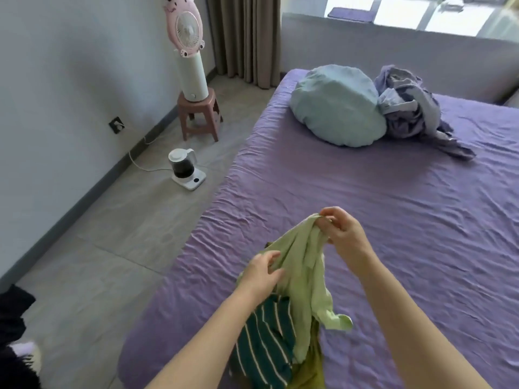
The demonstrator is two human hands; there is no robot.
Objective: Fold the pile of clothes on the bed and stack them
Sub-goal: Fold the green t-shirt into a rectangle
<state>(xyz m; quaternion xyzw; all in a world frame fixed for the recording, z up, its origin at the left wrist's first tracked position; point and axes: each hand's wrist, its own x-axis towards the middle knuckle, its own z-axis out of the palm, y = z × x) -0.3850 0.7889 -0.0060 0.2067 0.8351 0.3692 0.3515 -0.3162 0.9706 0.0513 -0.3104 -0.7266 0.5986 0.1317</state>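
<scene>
The right hand (341, 234) pinches the top of a light green shirt (306, 279) and holds it up over the near edge of the bed (365, 197). The left hand (262, 272) grips the shirt lower down. A green striped top (264, 341) lies under it. A blue pillow (337, 105) and a purple heap of clothes (412, 110) sit near the far edge.
</scene>
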